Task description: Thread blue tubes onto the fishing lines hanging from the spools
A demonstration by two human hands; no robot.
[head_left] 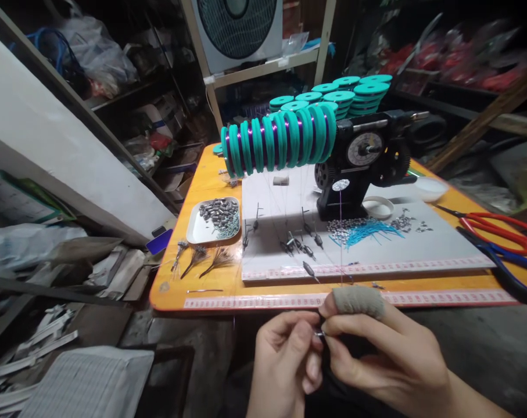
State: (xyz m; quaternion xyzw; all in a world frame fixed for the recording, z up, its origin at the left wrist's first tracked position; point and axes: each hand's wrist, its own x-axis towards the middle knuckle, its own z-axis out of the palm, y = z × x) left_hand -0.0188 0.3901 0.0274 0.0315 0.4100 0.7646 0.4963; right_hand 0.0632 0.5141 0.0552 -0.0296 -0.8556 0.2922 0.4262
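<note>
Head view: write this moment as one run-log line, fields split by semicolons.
left hand: pinching small shiny piece; right hand: pinching same piece, finger wrapped; teal spool row: on black winder; white tray: holds grey pieces

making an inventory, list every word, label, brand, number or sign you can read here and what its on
None can be read for certain.
Dial on the black machine: markings, too small.
Silver sticker below it: illegible.
Measuring strips on the white board and orange table: numbers too small and blurred.
Green-edged sheet: too blurred.
</note>
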